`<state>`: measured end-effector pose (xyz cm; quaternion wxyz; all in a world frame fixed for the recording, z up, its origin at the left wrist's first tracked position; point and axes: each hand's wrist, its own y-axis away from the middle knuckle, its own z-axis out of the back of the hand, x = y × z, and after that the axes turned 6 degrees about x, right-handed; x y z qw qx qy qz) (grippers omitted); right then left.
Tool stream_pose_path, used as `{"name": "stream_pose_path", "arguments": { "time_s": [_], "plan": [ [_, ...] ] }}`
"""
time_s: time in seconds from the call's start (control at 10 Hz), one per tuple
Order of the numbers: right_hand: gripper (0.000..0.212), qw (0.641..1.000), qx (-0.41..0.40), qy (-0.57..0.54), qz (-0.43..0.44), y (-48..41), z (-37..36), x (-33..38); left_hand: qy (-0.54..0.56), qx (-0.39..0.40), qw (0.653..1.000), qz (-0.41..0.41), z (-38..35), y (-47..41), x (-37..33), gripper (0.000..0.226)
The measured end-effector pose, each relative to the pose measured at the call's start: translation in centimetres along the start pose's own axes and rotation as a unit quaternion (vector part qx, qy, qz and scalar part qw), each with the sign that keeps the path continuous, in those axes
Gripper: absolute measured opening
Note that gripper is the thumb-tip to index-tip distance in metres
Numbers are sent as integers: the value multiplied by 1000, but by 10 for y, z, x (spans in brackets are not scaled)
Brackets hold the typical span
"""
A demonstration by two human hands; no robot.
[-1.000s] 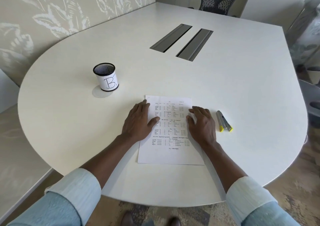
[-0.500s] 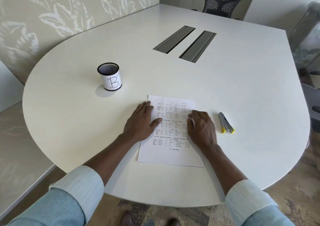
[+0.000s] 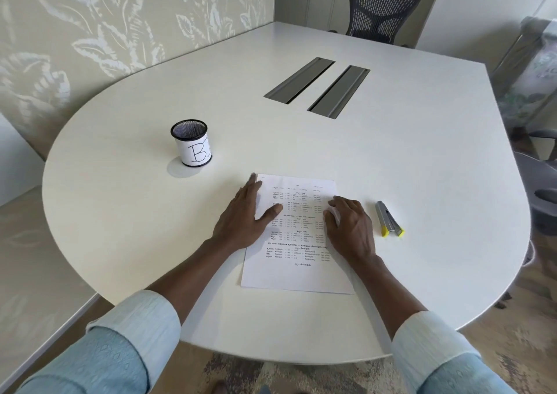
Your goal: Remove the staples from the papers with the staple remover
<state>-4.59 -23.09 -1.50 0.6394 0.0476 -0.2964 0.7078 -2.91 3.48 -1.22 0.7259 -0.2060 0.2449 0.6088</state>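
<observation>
While our left hand (image 3: pixel 245 218) lies flat and open on the left edge of the papers (image 3: pixel 297 236), fingers spread and thumb reaching in over the printed lines, our right hand (image 3: pixel 349 227) rests on the right edge with its fingers curled loosely, gripping nothing that we can make out. Both palms face down and press the sheets against the white surface (image 3: pixel 422 158). We see pale blue sleeves (image 3: pixel 135 330) rolled back from both forearms. The papers sit near the front of the surface, printed side up, their long sides running away from us. Whether a staple shows at a corner we cannot tell. Just right of our right hand, apart from it and off the papers, lies the staple remover (image 3: pixel 388 220), grey metal with yellow tips at its near end. Farther to the left stands a black mesh cup (image 3: pixel 192 143) with a white label marked B. Beyond, two grey cable slots (image 3: pixel 316 87) are set into the surface, and a dark mesh chair (image 3: pixel 385 7) stands at the far side.
</observation>
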Motion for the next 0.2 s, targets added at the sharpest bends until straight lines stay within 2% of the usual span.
{"name": "stream_pose_path", "arguments": {
  "time_s": [0.1, 0.2],
  "plan": [
    [31, 999, -49, -23, 8, -7, 9, 1, 14, -31, 997, -72, 10, 0, -1, 112],
    [50, 994, -89, 10, 60, -31, 33, 9, -94, -93, 982, -136, 35, -7, -13, 120]
  ]
}}
